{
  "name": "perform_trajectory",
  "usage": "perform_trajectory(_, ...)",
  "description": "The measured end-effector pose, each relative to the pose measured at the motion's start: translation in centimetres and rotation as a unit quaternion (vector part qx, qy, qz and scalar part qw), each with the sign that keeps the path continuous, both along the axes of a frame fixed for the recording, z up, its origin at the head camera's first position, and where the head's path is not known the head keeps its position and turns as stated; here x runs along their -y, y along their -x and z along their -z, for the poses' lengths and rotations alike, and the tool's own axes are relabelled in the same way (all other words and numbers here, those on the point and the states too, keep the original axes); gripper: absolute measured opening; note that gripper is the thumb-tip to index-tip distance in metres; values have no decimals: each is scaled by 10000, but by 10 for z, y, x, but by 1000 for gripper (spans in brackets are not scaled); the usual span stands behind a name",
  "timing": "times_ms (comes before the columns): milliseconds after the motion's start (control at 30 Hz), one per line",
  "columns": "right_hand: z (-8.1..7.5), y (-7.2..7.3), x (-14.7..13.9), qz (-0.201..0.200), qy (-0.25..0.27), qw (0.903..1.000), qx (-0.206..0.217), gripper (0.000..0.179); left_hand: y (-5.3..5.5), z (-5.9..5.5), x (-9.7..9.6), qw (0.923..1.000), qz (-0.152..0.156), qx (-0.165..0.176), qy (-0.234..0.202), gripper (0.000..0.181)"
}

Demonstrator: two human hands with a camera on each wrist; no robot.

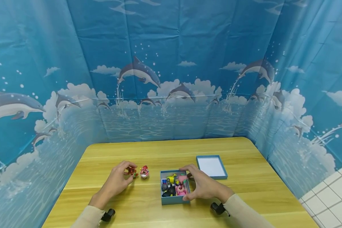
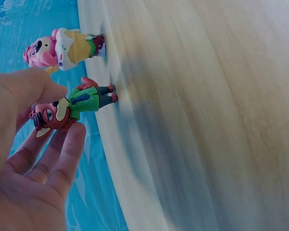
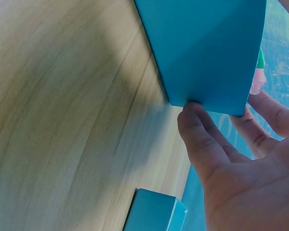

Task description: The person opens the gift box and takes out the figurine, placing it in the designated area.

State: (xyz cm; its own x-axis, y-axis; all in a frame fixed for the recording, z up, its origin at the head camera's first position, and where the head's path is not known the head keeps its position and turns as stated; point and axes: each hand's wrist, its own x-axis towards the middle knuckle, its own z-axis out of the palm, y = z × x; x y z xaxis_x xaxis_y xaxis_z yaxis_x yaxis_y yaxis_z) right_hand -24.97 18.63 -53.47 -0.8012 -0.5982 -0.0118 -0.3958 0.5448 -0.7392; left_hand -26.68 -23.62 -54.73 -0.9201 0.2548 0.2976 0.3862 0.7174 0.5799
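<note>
Between its thumb and fingers, my left hand pinches a fox figurine in a green shirt and blue tie, its feet at the tabletop. Beside it stands a pink bear figurine with a cream-and-cone body. My right hand grips the right side of an open blue box, thumb at the near corner and fingers at the far end. Inside lie several figurines, among them a pink bear, a black one and a yellow one.
A blue box lid lies white inside up, behind the right hand. All of this is on a wooden table. A blue dolphin-print curtain stands behind the table and along its sides.
</note>
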Motion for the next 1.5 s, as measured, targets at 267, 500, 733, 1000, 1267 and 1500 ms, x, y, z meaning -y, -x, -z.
perform_trajectory(267,0,-1,1,21,46,10000,-18,110,0,0,1,10000,26,81,34,42)
perform_trajectory(500,2,0,0,34,15,10000,-31,110,-1,0,4,9999,93,74,79,45)
perform_trajectory(733,4,1,-1,3,3,10000,-98,111,-2,0,3,9998,172,48,106,48)
perform_trajectory(1000,3,-1,-1,6,-9,10000,-79,111,-4,-1,6,9997,63,64,233,54)
perform_trajectory(1267,1,-1,-1,22,-27,10000,-52,112,-5,-5,6,9990,-57,-24,439,57)
perform_trajectory(1500,2,-2,-1,30,-37,10000,-42,112,-7,-10,2,9983,-80,-311,482,57)
